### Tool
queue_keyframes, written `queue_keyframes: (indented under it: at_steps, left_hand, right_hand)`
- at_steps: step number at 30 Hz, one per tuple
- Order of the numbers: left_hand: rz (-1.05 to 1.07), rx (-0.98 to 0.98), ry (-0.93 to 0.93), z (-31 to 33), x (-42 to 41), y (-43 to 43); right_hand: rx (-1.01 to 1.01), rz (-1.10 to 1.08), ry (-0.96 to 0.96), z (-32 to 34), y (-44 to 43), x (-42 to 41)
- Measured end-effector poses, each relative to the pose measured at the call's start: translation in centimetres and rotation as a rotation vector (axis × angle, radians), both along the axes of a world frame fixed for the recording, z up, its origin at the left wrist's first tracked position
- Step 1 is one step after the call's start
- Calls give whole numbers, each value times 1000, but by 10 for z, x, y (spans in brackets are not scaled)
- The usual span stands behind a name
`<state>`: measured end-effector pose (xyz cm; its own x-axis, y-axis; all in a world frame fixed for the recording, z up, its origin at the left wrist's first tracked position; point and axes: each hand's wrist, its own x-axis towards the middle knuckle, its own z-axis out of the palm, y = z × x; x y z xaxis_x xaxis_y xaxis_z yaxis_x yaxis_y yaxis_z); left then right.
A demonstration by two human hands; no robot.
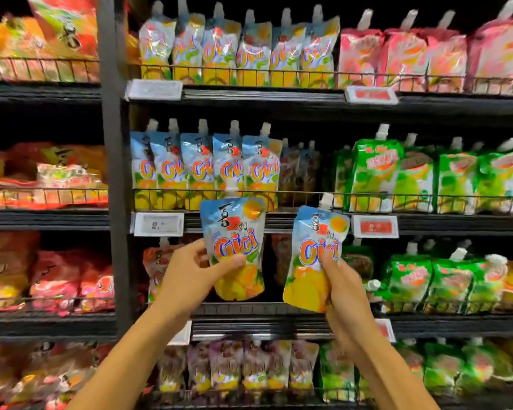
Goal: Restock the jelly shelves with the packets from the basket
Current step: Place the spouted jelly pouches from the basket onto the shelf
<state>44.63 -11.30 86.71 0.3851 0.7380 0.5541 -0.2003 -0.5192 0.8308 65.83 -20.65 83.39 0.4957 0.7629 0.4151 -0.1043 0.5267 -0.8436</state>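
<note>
Head view faces the stocked jelly shelves. The left hand [190, 269] grips an orange jelly packet [234, 232] upright, with the thumb across its front and the fingers behind. It sits just below the row of matching packets [205, 170] on the middle shelf [456, 224]. The right hand [342, 288] pinches a second orange packet [317, 241] by its lower right side, spout up and slightly tilted. The two held packets are side by side, not touching. A white price tag [159, 224] hangs at the left, and green packets [427, 176] stand to the right.
</note>
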Motion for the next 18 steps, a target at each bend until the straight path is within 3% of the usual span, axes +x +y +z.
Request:
queue_keyframes:
  at_steps: [11, 18]
  left_hand:
    - [285, 298, -51, 148, 101, 17]
    - [563, 432, 132, 149, 137, 44]
  right_hand:
    - [227, -219, -81, 51, 3, 34]
    - [276, -352, -166, 62, 1, 50]
